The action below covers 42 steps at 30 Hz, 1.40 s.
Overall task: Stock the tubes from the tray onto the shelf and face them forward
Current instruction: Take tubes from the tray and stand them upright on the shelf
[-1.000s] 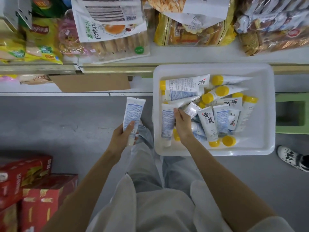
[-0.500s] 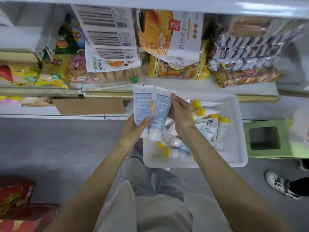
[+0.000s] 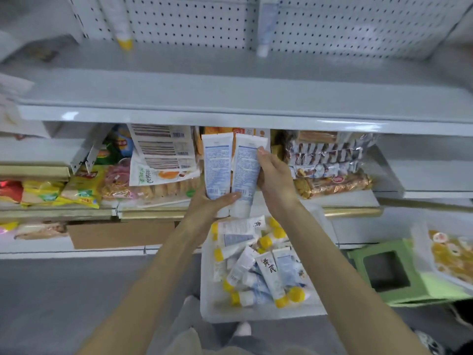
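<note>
Two tubes [image 3: 218,165] stand caps-down below the shelf [image 3: 230,93], above the tray [image 3: 256,315]: the left hand [image 3: 212,203] wraps their lower ends, the right hand [image 3: 275,175] pinches one's edge. Light, soft-walled, likely slick, they seem best held near the stiff cap

Cool, even overhead light made the scene bright with only faint shadows, and small glints sat on the shelf lip [image 3: 230,119] toward ten and two o'clock. Motion blur smeared the pegboard [image 3: 192,19] at twelve o'clock and the fine print on the two tubes [image 3: 217,165] at centre, while wide-angle distortion bowed straight lines near the edges.
</note>
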Motion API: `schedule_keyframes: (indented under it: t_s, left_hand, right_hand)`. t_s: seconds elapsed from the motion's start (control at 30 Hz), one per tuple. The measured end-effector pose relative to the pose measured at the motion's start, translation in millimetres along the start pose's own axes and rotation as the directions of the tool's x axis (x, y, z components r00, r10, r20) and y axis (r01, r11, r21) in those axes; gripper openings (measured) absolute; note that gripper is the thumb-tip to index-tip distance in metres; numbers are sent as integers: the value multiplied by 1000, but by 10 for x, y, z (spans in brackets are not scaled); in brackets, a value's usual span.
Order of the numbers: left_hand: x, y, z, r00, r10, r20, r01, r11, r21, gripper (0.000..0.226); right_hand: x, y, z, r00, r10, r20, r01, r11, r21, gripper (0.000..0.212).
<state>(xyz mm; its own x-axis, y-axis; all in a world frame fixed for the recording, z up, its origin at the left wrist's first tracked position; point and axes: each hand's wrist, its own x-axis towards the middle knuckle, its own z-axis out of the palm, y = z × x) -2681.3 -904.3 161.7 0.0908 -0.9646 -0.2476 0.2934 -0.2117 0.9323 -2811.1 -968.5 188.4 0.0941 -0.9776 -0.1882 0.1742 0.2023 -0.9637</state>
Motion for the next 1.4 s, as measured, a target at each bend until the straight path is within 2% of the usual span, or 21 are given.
schedule_keyframes:
  t_s: [0.13, 0.3, 0.43, 0.6, 0.73, 0.83, 0.93, 1.03, 1.1, 1.2, 1.4]
  left_hand:
    - [301, 391, 97, 997, 60, 48, -59, 998, -18, 50]
    - [704, 786, 168, 984, 106, 146, -112, 993, 34, 43]
    - [1000, 985, 242, 974, 113, 195, -128, 990, 62, 43]
    - [1439, 1268, 372, 990, 138, 11, -138, 990, 26, 19]
    - [1893, 1369, 501, 978, 186, -96, -180, 981, 73, 19]
    - [2192, 1336, 628, 955, 278, -101, -255, 947, 195, 34]
    - [2418, 1222, 730, 918, 372, -136, -300, 878, 374, 43]
    - [2542, 1149, 826, 883, 431, -184, -301, 822, 483, 31]
    - [2601, 1134, 838, 866, 463, -189, -311, 794, 521, 27]
    - [2674, 1080, 787, 847, 490, -208, -308, 770, 559, 27]
    - [2746, 1022, 795, 803, 541, -248, -273, 705, 654, 35]
  right_hand:
    - [57, -278, -69, 993, -22, 114, 37, 990, -134, 26]
    - [254, -464, -73, 993, -57, 100, 74, 981, -180, 26]
    - [513, -607, -66, 994, -100, 38, 105, 984, -145, 27]
    - [939, -875, -171, 994, -108, -17, 106, 991, -83, 24]
    - [1394, -1074, -344, 992, -114, -50, 111, 991, -68, 27]
    - [1766, -1163, -509, 986, -152, -63, 147, 986, -78, 26]
    - [2165, -1241, -694, 977, -211, -39, 201, 965, -169, 22]
    - [2553, -1314, -882, 952, -305, -17, 282, 902, -327, 21]
    - [2809, -1338, -997, 936, -353, 7, 327, 859, -394, 24]
    - [3181, -1325, -1112, 919, -392, 31, 370, 836, -406, 26]
    - [3764, -1384, -1137, 893, -437, 104, 427, 751, -503, 36]
